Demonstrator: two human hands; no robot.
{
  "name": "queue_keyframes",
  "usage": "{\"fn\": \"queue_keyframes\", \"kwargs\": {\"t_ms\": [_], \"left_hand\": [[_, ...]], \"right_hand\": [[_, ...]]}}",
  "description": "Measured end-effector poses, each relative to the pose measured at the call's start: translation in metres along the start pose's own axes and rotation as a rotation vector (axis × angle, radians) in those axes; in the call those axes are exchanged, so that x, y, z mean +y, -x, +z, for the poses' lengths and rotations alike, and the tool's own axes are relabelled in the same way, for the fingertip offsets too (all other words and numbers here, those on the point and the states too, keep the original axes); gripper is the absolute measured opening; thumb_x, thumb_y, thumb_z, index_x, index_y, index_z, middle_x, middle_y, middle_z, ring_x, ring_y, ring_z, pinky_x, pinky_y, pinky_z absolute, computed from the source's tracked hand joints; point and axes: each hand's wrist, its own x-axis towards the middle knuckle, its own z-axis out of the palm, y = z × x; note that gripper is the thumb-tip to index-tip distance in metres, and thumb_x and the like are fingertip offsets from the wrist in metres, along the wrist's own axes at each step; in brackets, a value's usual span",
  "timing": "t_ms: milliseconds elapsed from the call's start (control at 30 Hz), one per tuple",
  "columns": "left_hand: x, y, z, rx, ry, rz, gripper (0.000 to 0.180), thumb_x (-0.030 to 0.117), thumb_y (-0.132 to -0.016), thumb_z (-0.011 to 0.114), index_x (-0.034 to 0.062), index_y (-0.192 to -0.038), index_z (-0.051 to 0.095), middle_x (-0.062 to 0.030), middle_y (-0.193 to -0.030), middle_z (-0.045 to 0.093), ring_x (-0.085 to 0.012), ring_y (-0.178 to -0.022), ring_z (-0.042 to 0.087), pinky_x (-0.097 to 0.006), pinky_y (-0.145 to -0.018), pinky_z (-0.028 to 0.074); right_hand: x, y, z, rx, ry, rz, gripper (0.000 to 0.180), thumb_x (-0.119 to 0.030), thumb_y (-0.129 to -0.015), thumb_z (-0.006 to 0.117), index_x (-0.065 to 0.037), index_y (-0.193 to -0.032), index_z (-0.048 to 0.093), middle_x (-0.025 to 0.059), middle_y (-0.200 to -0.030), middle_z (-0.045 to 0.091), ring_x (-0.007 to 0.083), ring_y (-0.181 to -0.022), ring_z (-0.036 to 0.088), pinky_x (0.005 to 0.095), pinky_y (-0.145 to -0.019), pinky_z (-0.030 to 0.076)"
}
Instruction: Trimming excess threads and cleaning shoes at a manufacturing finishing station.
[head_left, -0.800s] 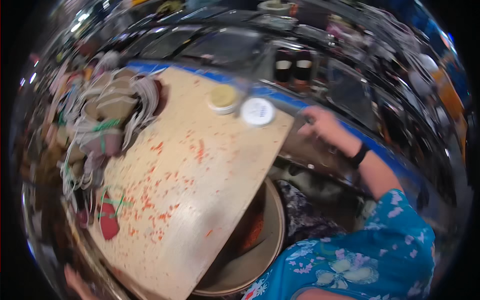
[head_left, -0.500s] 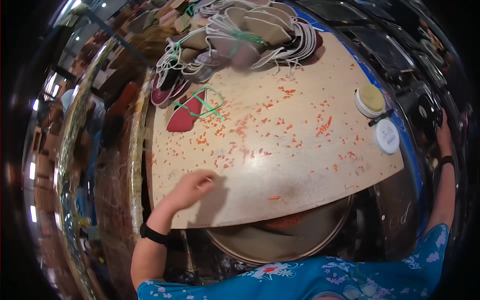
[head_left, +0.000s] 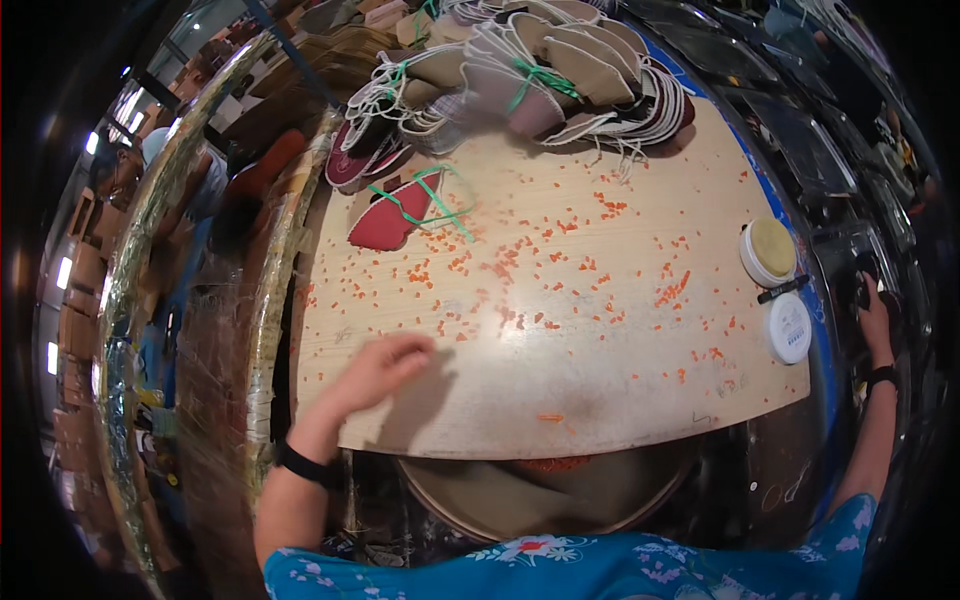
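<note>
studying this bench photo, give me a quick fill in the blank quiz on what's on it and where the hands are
1. The left hand rests on the wooden ____.
2. The small scraps scattered over the board are ____ in colour.
3. The strings tying the shoe uppers into bundles are ____.
4. The right hand reaches off the board's ____ side.

Missing words: board; orange; green; right

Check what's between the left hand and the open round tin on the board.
Head view: between the left hand and the open tin lies only bare board strewn with small orange scraps.
</note>
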Motion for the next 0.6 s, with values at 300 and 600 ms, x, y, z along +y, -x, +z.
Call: {"fn": "queue_keyframes", "kwargs": {"t_ms": [300,600], "left_hand": [[-0.09,-0.029,-0.306,0.733,-0.324,-0.207,0.022,0.014,-0.086,0.055,-0.001,-0.101,0.061,-0.0058,-0.084,0.062,-0.0137,-0.075,0.06,-0.028,-0.065,0.047],[-0.069,-0.214,-0.445,0.964,-0.919,0.128,0.047,0.037,-0.09,0.044,-0.0006,-0.117,0.053,-0.0243,-0.116,0.055,-0.0381,-0.112,0.05,-0.042,-0.095,0.038]], "right_hand": [[0.011,-0.013,0.002,0.185,0.273,0.326,0.063,-0.016,-0.079,0.057,-0.022,-0.137,0.033,0.0248,-0.107,0.059,0.0403,-0.1,0.057,0.0415,-0.081,0.045],[0.07,-0.008,-0.036,0.391,0.353,0.284,0.057,-0.015,-0.083,0.056,-0.012,-0.136,0.036,0.0184,-0.127,0.051,0.0323,-0.117,0.049,0.0364,-0.096,0.038]]}}
